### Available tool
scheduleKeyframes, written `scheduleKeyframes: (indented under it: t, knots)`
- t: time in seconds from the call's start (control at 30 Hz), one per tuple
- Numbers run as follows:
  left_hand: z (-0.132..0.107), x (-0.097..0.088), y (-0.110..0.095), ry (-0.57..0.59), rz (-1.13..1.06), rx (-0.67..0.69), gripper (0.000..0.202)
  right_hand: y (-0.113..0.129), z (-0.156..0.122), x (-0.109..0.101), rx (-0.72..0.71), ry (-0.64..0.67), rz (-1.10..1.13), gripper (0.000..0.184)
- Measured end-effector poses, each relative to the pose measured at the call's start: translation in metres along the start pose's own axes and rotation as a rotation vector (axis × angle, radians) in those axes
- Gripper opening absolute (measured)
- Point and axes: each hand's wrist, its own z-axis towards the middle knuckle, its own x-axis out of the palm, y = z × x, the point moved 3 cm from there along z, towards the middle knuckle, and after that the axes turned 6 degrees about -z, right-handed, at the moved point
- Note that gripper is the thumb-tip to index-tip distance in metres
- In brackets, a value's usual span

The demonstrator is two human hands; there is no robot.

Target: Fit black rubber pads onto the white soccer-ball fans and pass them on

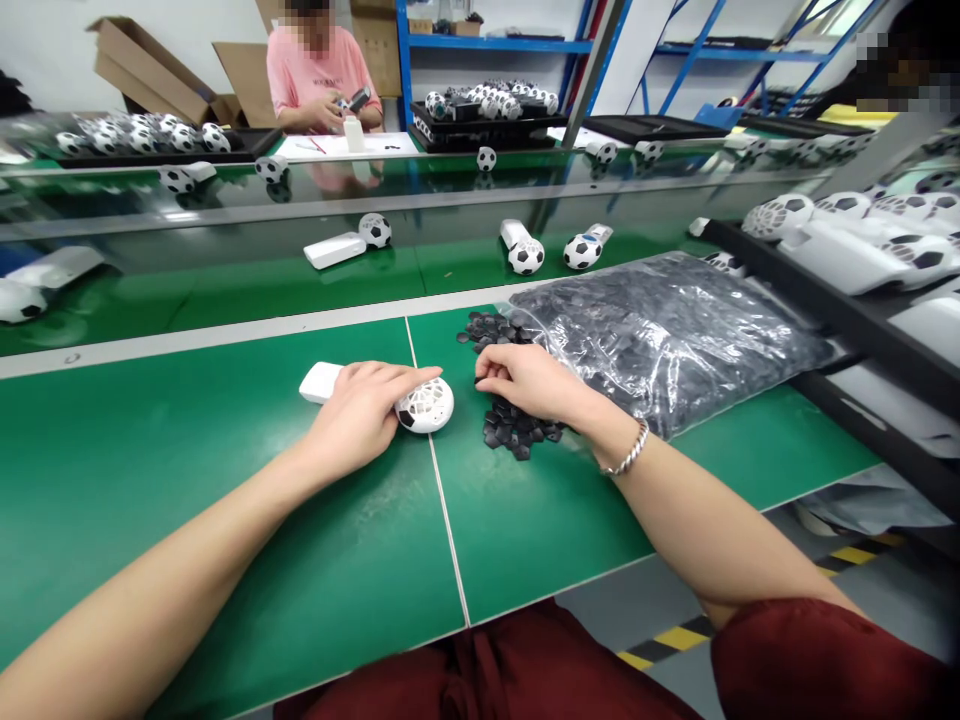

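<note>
Device [420, 410] lies long axis crosswise, football end [431, 404] rightward, held by left hand [356, 412], right hand [534, 380] pinching black piece [479, 380]

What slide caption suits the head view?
Left hand holding a white soccer-ball-headed device; right hand pinching a black piece.

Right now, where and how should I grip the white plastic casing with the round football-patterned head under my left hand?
Probably grip the casing by its straight white handle, coming from the left: that end sticks out beyond your left hand and looks narrower than the rounded head.
</note>
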Motion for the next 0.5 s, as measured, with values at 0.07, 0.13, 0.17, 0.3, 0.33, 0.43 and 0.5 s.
scheduleKeyframes:
  t: [0.07,0.13,0.17,0.3,0.33,0.43,0.5]
  knots:
    - [0.001,0.000,0.002,-0.015,-0.008,0.014,0.064,0.008,-0.001,-0.002,-0.104,-0.018,0.112,0.008]
    - [0.002,0.001,0.003,-0.019,-0.019,0.012,0.064,0.015,-0.003,-0.004,-0.199,-0.036,0.179,0.010]
    - [0.002,0.001,0.004,-0.016,-0.023,0.005,0.064,0.018,-0.004,-0.004,-0.231,-0.043,0.211,0.010]
    - [0.001,0.001,0.005,0.030,-0.053,-0.025,0.064,0.026,-0.009,-0.002,-0.299,-0.022,0.329,0.005]
    - [0.000,0.000,0.005,0.044,-0.065,-0.024,0.065,0.027,-0.010,-0.001,-0.316,-0.019,0.326,0.004]
    - [-0.001,0.000,0.005,0.069,-0.096,-0.013,0.068,0.029,-0.012,0.002,-0.339,-0.014,0.293,0.006]
    - [-0.001,0.000,0.005,0.073,-0.109,-0.011,0.066,0.030,-0.013,0.002,-0.334,-0.008,0.283,0.011]
